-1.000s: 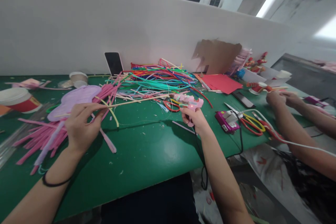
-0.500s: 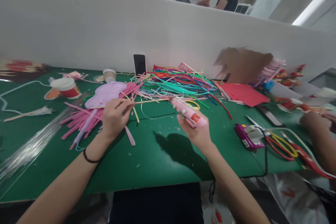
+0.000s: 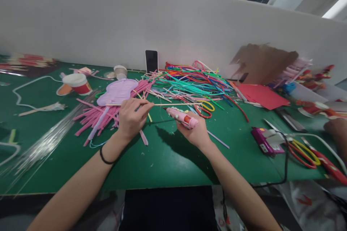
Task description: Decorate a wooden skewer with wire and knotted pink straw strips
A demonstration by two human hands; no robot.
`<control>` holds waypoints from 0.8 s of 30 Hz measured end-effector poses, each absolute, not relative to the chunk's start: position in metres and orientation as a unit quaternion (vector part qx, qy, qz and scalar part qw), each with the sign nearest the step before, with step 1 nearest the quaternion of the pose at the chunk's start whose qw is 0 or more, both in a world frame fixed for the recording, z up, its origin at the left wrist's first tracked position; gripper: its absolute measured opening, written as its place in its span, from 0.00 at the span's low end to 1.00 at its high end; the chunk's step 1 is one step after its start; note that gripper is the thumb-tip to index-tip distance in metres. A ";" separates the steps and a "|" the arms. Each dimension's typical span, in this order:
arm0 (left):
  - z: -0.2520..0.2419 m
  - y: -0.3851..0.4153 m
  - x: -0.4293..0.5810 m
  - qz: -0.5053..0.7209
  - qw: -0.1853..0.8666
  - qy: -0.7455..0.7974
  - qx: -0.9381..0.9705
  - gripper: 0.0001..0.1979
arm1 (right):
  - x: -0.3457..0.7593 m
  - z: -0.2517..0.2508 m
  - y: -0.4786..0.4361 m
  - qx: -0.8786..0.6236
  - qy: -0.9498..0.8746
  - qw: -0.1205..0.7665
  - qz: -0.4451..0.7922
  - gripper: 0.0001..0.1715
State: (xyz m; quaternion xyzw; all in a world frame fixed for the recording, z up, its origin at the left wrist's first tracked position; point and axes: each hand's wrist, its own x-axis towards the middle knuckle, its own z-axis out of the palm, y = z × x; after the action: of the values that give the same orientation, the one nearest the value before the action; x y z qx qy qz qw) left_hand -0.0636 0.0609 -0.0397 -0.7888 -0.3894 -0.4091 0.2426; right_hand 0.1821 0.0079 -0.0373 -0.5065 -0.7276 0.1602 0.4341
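My left hand [image 3: 135, 117] pinches a thin wooden stick [image 3: 177, 104], which lies level across the view and sticks out on both sides of the fingers. My right hand [image 3: 194, 133] is wrapped around a pink glue gun [image 3: 180, 116]. Its dark tip points left, just below the stick; whether they touch I cannot tell. Under and beside my left hand are pink fuzzy strips [image 3: 88, 115] and a lilac cloud-like piece [image 3: 117, 92] with a lilac stem. Beyond the glue gun lie scissors [image 3: 208, 107] with yellow and red handles.
Colourful pipe cleaners [image 3: 189, 83] are heaped at the back beside an upright phone [image 3: 151, 61]. Paper cups [image 3: 78, 83] stand left. On the right are red sheets [image 3: 264, 95], a purple power box [image 3: 261, 140] with cables, and more scissors [image 3: 305, 155]. Another person's hand [image 3: 336, 130] shows at the right edge.
The glue gun has moved left along the stick, closer to my left hand, so the stick's right end now shows beyond it. The whole view has shifted a little.
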 end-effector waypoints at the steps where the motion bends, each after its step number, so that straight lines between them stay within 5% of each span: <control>1: -0.040 0.061 -0.063 -0.411 0.244 -0.382 -0.791 0.08 | 0.182 -0.039 0.009 -0.504 -0.731 0.434 0.152 0.06; 24: -0.039 0.059 -0.058 -0.426 0.252 -0.346 -0.797 0.07 | 0.182 -0.045 0.013 -0.517 -0.728 0.438 0.107 0.12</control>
State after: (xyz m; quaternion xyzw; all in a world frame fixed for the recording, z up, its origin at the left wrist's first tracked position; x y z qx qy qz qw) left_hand -0.0575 0.0588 -0.0389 -0.7968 -0.3464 -0.4261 0.2521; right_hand 0.1825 0.0127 -0.0449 -0.5168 -0.7276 0.1074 0.4381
